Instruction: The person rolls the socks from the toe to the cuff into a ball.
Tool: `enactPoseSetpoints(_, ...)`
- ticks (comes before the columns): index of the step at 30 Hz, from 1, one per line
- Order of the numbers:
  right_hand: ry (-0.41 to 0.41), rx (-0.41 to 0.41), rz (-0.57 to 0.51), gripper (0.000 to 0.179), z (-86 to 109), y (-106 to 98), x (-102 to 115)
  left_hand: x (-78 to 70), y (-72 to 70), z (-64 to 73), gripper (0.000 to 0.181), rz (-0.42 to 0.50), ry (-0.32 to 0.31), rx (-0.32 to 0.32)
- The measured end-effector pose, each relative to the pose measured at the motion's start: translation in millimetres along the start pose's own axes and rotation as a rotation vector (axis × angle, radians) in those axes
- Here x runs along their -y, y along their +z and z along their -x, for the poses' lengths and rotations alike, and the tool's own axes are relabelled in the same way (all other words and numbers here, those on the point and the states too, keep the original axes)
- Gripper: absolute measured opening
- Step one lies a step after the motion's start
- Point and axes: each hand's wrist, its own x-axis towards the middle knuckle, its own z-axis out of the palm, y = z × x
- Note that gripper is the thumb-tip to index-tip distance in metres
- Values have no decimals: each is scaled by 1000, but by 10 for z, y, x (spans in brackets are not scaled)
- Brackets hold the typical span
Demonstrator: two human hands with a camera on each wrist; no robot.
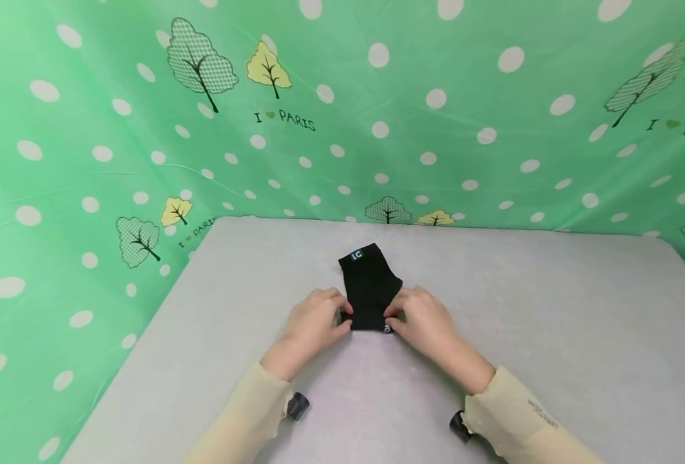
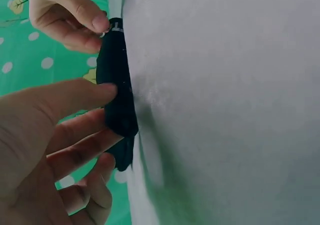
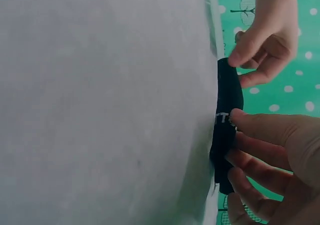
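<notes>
A black sock [image 1: 370,283] lies on the grey table, its cuff with a small "LC" label pointing away from me and its heel jutting to the right. My left hand [image 1: 313,322] pinches the near left end between thumb and fingers. At the near right end, beside some white lettering, my right hand [image 1: 426,322] pinches the fabric. The left wrist view shows the left thumb [image 2: 107,91] on the sock's near face, other fingers behind it. Seen from the right wrist, the near part of the sock [image 3: 229,92] forms a thick dark roll or fold.
The grey table [image 1: 551,309] stretches out on both sides of the hands. Behind it and along the left hangs a green cloth [image 1: 342,116] with white dots and printed trees. Dark wrist cameras sit under both cream sleeves [image 1: 249,412].
</notes>
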Motion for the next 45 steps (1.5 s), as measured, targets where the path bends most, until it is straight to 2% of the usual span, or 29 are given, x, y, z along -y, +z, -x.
enactPoseSetpoints(4,-25,30,7,18,12,2,-35,11,20,27,24,11,9,16)
enactPoseSetpoints(10,-32,79,22,25,-42,33,-79,4,81,4,22,40,-1,-4)
enactPoseSetpoints(17,17,56,-132,14,-47,90,-143,58,166,-33,20,82,-41,-7)
enactPoseSetpoints(22,146,104,-301,10,33,106,-144,114,227,2,21,269,-74,35)
enactPoseSetpoints(24,184,112,-331,9,39,103,-133,131,228,4,18,355,-99,37)
enactPoseSetpoints(28,218,92,-358,9,4,91,-119,145,202,-25,12,433,-161,16)
enactPoseSetpoints(33,272,82,-413,12,-32,77,-140,134,195,-85,10,457,-265,47)
enactPoseSetpoints(36,273,83,-425,13,-69,72,-166,137,188,-138,11,478,-317,76)
enactPoseSetpoints(42,285,119,-410,11,-176,46,-219,180,131,-274,15,486,-331,139)
enactPoseSetpoints(45,278,130,-405,10,-234,19,-236,204,111,-329,15,490,-319,132)
